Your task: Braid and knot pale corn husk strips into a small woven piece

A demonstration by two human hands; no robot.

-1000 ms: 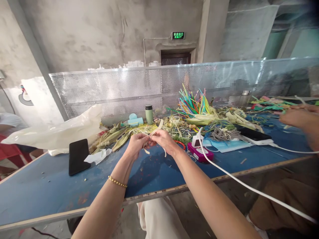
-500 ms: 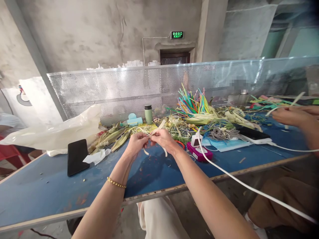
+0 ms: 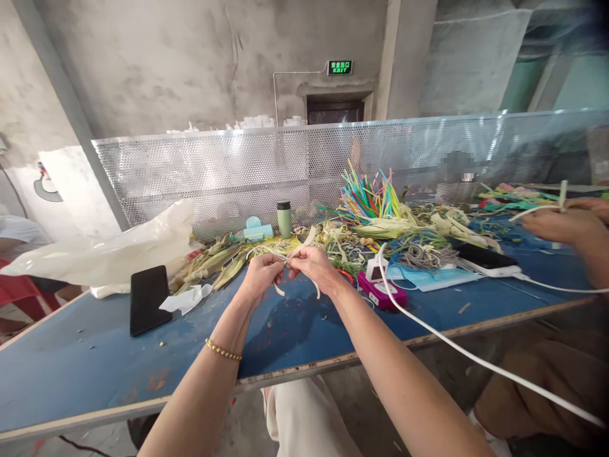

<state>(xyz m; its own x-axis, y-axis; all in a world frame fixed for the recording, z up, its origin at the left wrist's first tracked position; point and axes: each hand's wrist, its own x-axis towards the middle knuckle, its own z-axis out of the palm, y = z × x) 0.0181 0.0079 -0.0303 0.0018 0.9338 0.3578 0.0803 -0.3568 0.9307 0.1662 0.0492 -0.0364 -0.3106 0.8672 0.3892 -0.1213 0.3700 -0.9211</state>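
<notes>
Above the blue table [image 3: 200, 362], both my hands meet in a pinch over pale flat strips. My left hand [image 3: 263, 274] is closed on one end of them, its thumb and index finger pressed together. Fingers of my right hand [image 3: 314, 265] close on the same pale strips [image 3: 310, 236], with one end sticking up past the knuckles. Two more ends hang below the hands, curling toward the tabletop. Where the strips cross is hidden by my fingertips. Behind the hands lies a heap of dried husks and cords [image 3: 335, 238].
A black phone [image 3: 149, 299] and crumpled white paper [image 3: 186, 299] lie left. To the right are a magenta device [image 3: 382, 292], a white cable [image 3: 428, 327] and a blue mask [image 3: 432, 278]. A green bottle [image 3: 284, 220] stands behind. A co-worker's hands [image 3: 566, 219] hold strips far right.
My hands stay almost in place, still pinching the strips. At the right, the co-worker's hands and the strip end in them have shifted slightly, the end now pointing more upright.
</notes>
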